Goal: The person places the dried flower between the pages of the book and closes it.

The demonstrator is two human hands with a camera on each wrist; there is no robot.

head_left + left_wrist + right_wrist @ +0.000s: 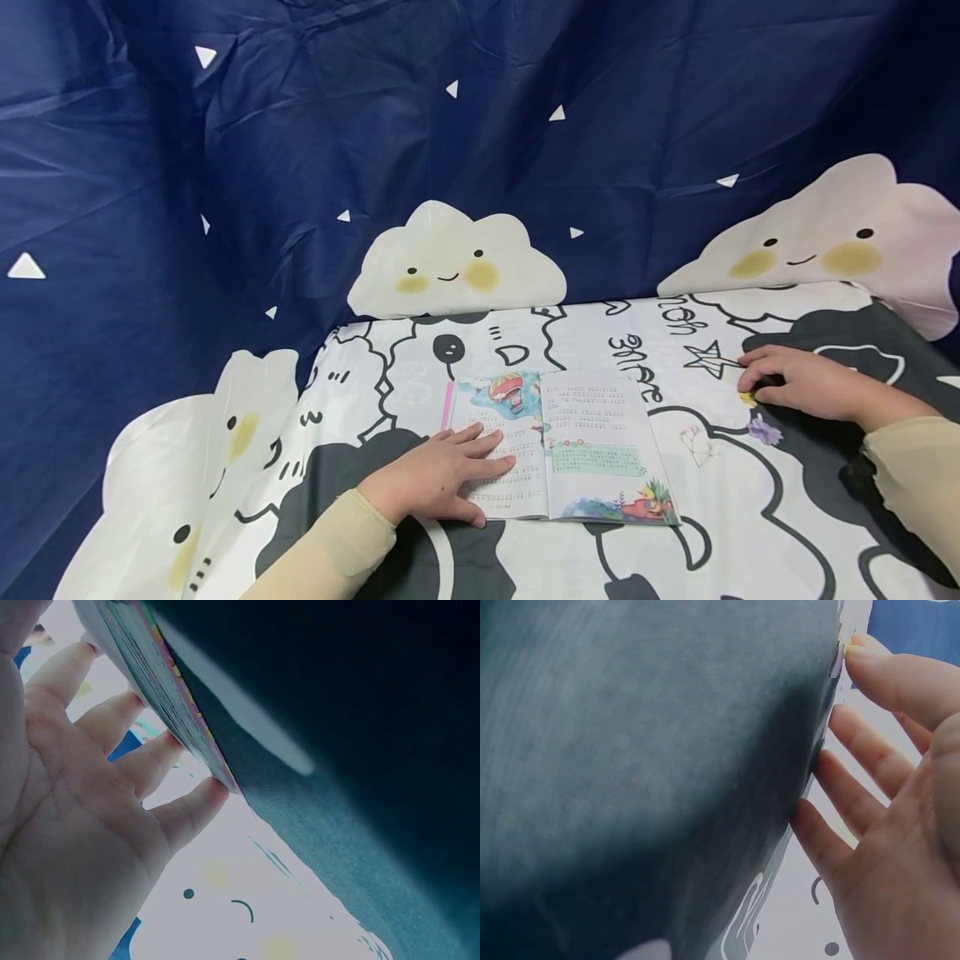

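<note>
An open book [592, 417] with printed text and coloured drawings lies flat in the middle of the head view. My left hand [442, 475] rests on its left page with the fingers spread. In the left wrist view, the fingertips of my left hand [97, 780] lie along the book's page edges [187, 705]. Farther right, my right hand [806, 383] pinches a small yellow flower [747, 399] between thumb and index finger, the other fingertips down on the cloth. Just below it lies a purple flower [765, 429]. A pale dried sprig [697, 446] lies between the flowers and the book.
A patterned black-and-white cloth [540, 558] covers the surface under everything. A pink strip [447, 406] shows at the book's left edge. Cloud-shaped cushions [457, 258] stand along the back and sides, before a dark blue curtain [420, 125] with white triangles.
</note>
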